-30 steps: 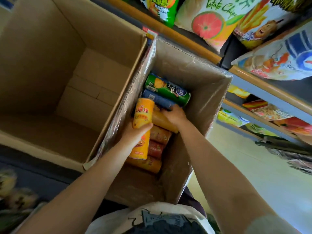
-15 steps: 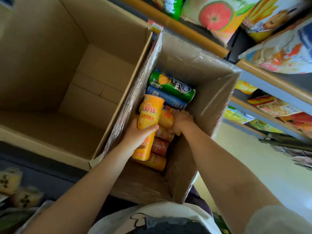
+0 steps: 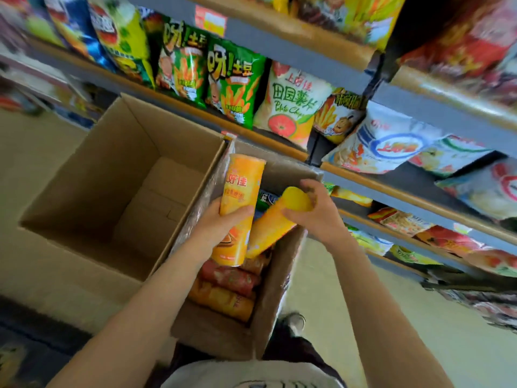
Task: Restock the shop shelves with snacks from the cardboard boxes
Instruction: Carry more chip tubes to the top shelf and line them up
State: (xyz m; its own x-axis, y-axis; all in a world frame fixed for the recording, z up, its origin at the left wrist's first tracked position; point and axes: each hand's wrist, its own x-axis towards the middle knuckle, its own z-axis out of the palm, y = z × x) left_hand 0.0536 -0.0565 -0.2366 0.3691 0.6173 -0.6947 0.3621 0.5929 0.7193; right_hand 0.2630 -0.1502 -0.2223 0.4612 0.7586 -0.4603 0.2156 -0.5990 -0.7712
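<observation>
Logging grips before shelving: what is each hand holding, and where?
Left hand grips an upright orange chip can round its middle. Right hand grips a tilted yellow can at its top end.

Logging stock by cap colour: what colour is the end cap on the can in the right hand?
Yellow: the cap on the can, clearest in the head view.

A shop aisle: tiered shelves (image 3: 279, 56) packed with snack bags (image 3: 229, 82), price tag (image 3: 209, 22) clipped on the edge.
</observation>
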